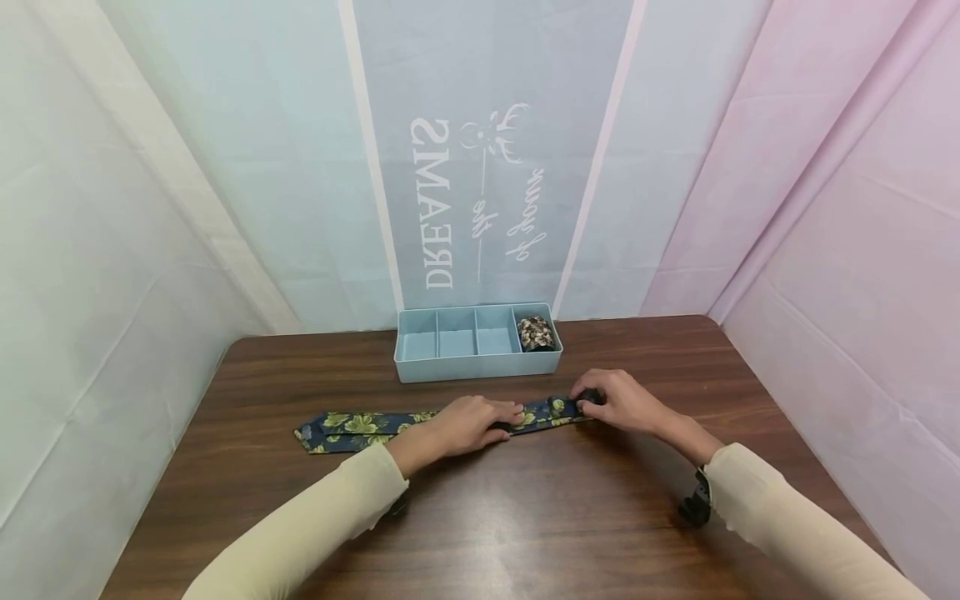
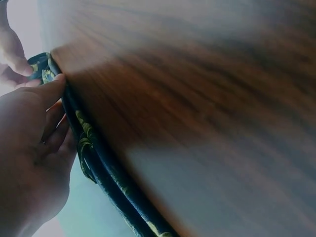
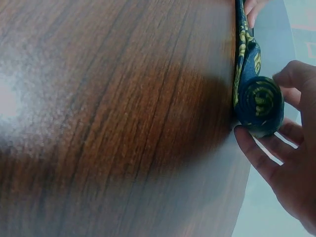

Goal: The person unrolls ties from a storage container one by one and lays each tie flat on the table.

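Note:
A navy necktie (image 1: 360, 423) with yellow-green flowers lies lengthwise across the table, its wide pointed end at the left. Its right end is wound into a coil (image 3: 261, 103), whose spiral edge shows in the right wrist view. My right hand (image 1: 618, 402) holds this coil, thumb on one side and fingers round the other. Farther left, my left hand (image 1: 468, 421) rests over the flat stretch of the tie, fingers reaching toward the coil and pressing on the fabric. Part of the tie is hidden beneath that hand.
Behind the tie stands a light blue organizer box (image 1: 480, 367) with several compartments. A rolled dark floral tie (image 1: 536, 333) sits in its rightmost one. The brown wooden table (image 1: 495, 517) backs onto a hanging cloth (image 1: 480, 75) with printed lettering.

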`<state>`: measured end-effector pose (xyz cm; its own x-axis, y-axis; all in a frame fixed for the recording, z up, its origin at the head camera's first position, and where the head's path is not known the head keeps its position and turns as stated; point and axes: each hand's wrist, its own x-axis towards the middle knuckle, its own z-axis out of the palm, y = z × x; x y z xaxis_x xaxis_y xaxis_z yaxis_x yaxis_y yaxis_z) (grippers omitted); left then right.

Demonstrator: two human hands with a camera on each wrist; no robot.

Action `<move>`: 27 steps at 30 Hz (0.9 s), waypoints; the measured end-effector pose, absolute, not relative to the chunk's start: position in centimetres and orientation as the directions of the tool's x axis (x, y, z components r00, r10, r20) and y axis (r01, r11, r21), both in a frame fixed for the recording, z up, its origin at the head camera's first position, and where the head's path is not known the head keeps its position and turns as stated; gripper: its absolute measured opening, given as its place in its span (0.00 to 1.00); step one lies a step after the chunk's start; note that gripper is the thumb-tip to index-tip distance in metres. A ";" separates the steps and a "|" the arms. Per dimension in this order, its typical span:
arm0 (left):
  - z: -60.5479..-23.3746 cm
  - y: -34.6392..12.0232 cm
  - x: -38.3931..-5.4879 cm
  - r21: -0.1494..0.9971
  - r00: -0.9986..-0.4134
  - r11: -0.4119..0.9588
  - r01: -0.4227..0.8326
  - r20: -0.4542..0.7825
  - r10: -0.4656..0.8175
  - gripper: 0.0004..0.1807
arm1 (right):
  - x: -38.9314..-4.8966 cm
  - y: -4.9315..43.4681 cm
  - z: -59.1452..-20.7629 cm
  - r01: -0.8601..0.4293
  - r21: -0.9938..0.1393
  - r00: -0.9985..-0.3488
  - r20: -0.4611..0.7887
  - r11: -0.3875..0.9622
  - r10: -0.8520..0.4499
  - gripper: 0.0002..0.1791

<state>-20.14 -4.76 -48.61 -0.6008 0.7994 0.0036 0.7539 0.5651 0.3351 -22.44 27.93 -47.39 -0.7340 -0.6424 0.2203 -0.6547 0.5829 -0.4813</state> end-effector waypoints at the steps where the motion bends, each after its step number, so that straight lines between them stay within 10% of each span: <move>1: -48.6 -4.9 -20.1 0.339 -0.601 0.563 0.754 0.007 0.799 0.23 | -22.5 27.9 -47.4 -0.656 -0.482 -0.732 0.220 0.581 -0.644 0.05; 27: -48.6 -6.2 -19.6 0.371 -0.605 0.554 0.745 0.028 0.796 0.23 | -22.4 29.8 -47.5 -0.643 -0.417 -0.756 0.210 0.643 -0.620 0.08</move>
